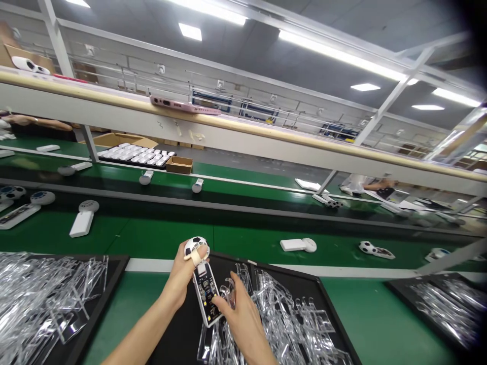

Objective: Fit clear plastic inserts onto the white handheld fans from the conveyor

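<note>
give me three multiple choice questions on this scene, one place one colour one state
1. Where is the pink phone?
A) on the overhead ledge
B) on the black tray
C) under the belt

2. What colour is the conveyor belt?
A) blue
B) green
C) red

3. The circuit board of the soccer-ball device in the left hand is:
A) covered
B) bare
C) snapped in two

1 A, it sits on top of the ledge
2 B, the belt surface shows green
3 B, its components show
</note>
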`<action>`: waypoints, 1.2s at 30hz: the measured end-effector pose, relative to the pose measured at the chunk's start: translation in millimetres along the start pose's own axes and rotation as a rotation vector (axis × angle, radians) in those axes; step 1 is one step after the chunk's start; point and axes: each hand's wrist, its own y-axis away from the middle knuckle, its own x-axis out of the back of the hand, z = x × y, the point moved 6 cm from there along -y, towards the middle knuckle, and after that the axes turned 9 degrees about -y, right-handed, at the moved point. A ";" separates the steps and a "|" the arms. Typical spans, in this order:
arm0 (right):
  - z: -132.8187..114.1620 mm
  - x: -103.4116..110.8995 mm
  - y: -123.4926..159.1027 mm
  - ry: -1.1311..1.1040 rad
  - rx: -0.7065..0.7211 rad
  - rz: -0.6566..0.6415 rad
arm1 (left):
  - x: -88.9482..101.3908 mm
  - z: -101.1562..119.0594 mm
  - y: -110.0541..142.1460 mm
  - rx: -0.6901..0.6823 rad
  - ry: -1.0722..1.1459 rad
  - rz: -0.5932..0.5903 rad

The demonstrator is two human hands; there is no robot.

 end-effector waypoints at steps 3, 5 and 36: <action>-14.8 -1.8 5.2 0.127 0.104 0.058 | -4.5 5.4 7.0 -0.006 -0.011 -0.016; -26.7 -9.1 6.7 0.201 0.183 0.075 | -9.5 5.4 11.4 -0.005 0.001 -0.043; 9.5 10.9 9.8 -0.094 -0.076 0.364 | -23.9 -42.1 49.3 0.056 -0.057 0.005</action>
